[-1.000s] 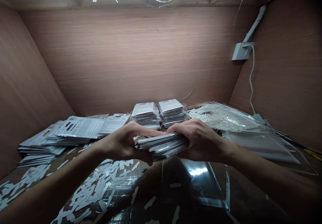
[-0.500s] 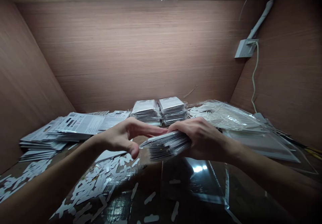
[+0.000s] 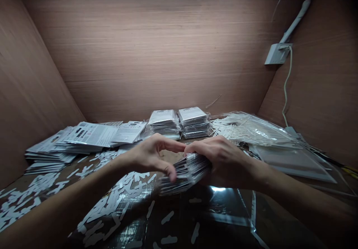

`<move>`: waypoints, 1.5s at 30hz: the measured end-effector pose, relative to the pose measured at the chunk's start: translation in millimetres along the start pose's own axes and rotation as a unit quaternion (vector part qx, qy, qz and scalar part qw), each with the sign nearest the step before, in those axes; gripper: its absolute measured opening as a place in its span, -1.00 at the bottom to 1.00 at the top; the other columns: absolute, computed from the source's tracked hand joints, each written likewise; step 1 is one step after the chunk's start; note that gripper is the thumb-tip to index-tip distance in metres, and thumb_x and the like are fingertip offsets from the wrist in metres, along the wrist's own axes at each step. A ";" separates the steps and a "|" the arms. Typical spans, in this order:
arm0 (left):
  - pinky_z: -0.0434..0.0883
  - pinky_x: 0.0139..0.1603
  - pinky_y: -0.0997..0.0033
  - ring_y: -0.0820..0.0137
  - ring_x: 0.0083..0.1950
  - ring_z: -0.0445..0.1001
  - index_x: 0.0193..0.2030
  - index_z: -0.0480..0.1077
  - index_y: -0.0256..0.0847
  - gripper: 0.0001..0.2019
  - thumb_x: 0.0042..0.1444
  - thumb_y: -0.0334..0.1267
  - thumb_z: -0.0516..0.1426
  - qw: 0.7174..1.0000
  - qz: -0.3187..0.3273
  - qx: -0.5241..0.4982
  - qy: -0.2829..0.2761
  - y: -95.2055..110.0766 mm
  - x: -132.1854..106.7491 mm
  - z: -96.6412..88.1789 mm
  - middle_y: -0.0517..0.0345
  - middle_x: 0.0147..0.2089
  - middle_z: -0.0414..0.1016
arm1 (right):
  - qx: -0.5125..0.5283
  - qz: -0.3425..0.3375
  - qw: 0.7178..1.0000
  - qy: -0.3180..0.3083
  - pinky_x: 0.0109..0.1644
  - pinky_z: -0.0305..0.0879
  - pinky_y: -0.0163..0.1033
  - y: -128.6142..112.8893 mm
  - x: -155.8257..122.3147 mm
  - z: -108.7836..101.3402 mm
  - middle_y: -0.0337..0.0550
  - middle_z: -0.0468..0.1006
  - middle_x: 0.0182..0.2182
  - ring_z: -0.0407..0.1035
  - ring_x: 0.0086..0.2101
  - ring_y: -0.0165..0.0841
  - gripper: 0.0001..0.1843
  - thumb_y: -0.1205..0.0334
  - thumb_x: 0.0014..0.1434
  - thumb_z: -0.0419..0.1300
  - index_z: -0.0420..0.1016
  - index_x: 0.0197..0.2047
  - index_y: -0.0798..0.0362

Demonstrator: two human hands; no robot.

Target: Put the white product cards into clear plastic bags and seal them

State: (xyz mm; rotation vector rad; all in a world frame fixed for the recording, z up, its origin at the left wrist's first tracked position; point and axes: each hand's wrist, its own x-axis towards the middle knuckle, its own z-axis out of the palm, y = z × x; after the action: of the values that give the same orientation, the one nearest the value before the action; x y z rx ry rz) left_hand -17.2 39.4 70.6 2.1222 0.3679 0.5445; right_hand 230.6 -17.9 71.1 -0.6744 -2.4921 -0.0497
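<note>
One blurred bundle (image 3: 191,171) gripped in right hand (image 3: 220,157); left hand (image 3: 148,153) spread, thumb seemingly touching; two stacks (image 3: 163,118) behind.

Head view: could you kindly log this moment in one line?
left hand: open, thumb at card bundle; right hand: gripping card bundle; behind: two wrapped stacks; nearby: loose white pieces

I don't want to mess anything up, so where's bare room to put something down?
Probably the dark tabletop at lower right, between the clear plastic sheet and the right forearm, though shadow makes it hard to tell. White pieces and stacked cards crowd the left; wrapped packs and plastic bags crowd the back.
</note>
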 end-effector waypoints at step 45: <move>0.46 -0.22 0.49 0.38 -0.26 0.55 -0.03 0.67 -0.26 -0.77 0.23 -0.23 0.29 0.996 -0.090 0.007 0.023 19.6 0.4 14.3 0.08 -0.22 0.69 | 0.029 0.030 0.995 0.086 -0.32 0.33 -0.34 0.3 1.1 -7.2 -0.31 0.65 -0.32 0.49 -0.43 -0.44 -0.42 0.27 -0.16 0.54 0.45 -0.07 0.07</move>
State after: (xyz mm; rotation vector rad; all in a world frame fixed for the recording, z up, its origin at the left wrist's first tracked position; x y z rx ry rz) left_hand -8.5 18.6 79.6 2.0664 0.5851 0.4872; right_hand 233.5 -18.4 77.7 -0.6909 -2.2990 -0.0118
